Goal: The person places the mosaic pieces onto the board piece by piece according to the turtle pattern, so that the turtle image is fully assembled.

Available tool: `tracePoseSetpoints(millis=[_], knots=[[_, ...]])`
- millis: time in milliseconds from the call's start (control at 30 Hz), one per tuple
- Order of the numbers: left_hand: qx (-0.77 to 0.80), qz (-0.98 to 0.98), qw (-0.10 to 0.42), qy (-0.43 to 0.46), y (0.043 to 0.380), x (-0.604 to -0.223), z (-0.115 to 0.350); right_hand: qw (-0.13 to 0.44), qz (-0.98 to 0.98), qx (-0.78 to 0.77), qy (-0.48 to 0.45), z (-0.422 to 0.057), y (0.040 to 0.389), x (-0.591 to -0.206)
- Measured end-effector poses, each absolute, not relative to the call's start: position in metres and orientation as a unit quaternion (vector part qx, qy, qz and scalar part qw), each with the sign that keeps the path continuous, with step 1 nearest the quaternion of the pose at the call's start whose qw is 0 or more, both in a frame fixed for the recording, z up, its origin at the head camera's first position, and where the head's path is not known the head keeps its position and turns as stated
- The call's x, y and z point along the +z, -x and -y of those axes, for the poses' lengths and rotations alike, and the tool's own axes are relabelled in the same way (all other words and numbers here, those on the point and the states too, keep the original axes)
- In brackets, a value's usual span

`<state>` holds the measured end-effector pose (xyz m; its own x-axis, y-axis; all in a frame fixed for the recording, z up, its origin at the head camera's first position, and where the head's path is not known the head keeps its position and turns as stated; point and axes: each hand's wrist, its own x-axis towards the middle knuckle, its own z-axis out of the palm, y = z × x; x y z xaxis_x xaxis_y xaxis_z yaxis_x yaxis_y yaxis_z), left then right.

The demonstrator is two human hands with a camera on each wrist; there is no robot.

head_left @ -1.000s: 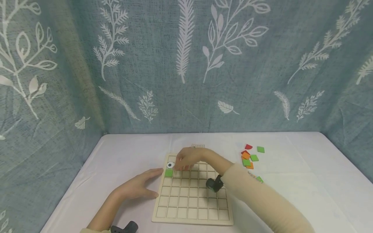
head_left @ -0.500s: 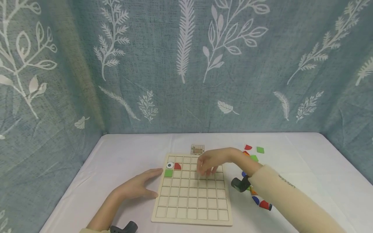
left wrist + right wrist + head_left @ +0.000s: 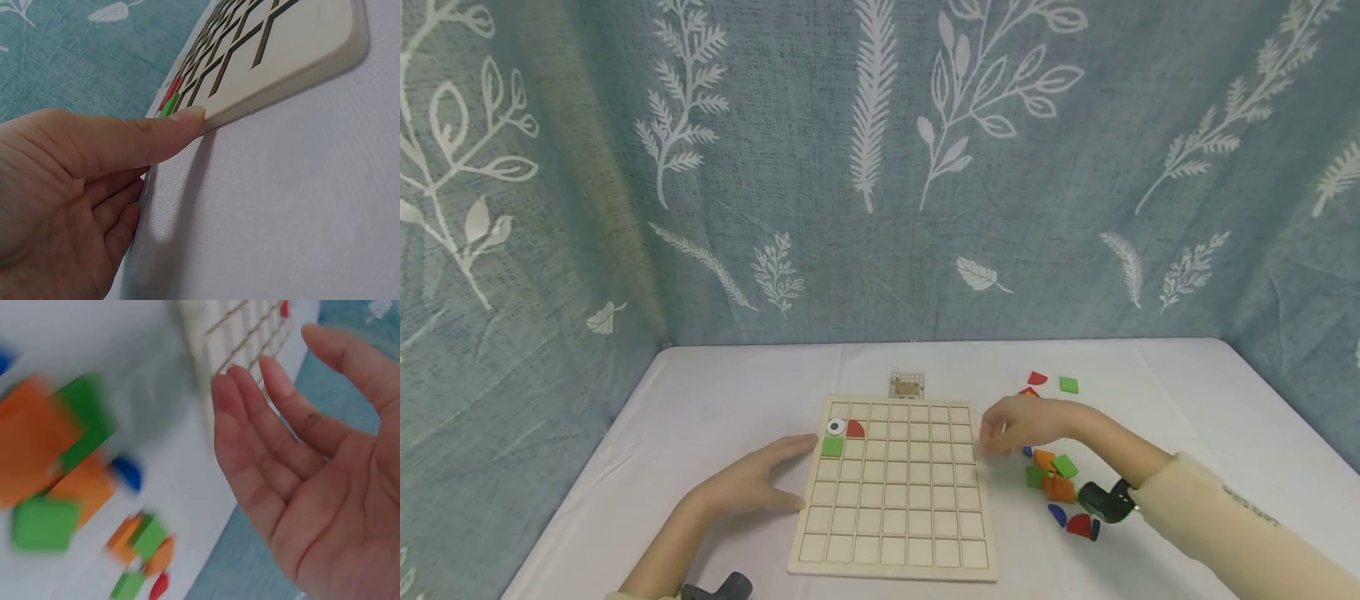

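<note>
A pale wooden grid board (image 3: 895,500) lies flat on the white table. In its upper left cells sit a white disc with a dark centre (image 3: 836,427), a red quarter-round tile (image 3: 855,429) and a green square tile (image 3: 832,447). My left hand (image 3: 748,483) touches the board's left edge with thumb and fingertips, its fingers fairly straight. Just off the board's right edge hovers my right hand (image 3: 1026,423), fingers relaxed and nothing in them; the right wrist view shows its bare palm (image 3: 331,487).
Right of the board lie loose tiles: orange squares (image 3: 1060,489), green squares (image 3: 1064,466), a red piece (image 3: 1079,526) and a blue piece (image 3: 1057,515). Farther back are another green square (image 3: 1069,385) and red piece (image 3: 1037,378). A small patterned card (image 3: 907,385) lies behind the board.
My right hand has let go of the red quarter-round tile beside the white disc and moved right, off the board. My left hand has stayed at the board's left edge.
</note>
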<state>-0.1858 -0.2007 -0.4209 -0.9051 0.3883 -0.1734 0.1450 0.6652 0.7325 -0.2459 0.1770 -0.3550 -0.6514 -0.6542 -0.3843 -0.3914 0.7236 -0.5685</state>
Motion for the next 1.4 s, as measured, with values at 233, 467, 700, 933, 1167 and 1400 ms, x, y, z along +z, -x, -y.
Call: tracePoseSetpoints(millis=[233, 467, 700, 933, 1167, 1400], knots=[[0.374, -0.901, 0.158, -0.149, 0.186, -0.423, 0.201, 0.225, -0.921, -0.214, 0.236, -0.221, 0.227, -0.361], [0.374, -0.902, 0.158, -0.15, 0.185, -0.421, 0.202, 0.2, -0.941, -0.219, 0.165, -0.246, 0.213, -0.371], [0.375, -0.903, 0.157, -0.14, 0.186, -0.421, 0.2, 0.182, -0.949, -0.219, 0.133, -0.252, 0.212, -0.378], [0.377, -0.902, 0.156, -0.144, 0.186, -0.423, 0.2, 0.172, -0.961, -0.194, 0.098, -0.25, 0.211, -0.386], [0.376, -0.9, 0.158, -0.155, 0.185, -0.422, 0.202, 0.164, -0.963, -0.192, 0.092, -0.248, 0.209, -0.389], [0.381, -0.9, 0.157, -0.141, 0.185, -0.422, 0.201, 0.157, -0.964, -0.192, 0.096, -0.247, 0.211, -0.389]])
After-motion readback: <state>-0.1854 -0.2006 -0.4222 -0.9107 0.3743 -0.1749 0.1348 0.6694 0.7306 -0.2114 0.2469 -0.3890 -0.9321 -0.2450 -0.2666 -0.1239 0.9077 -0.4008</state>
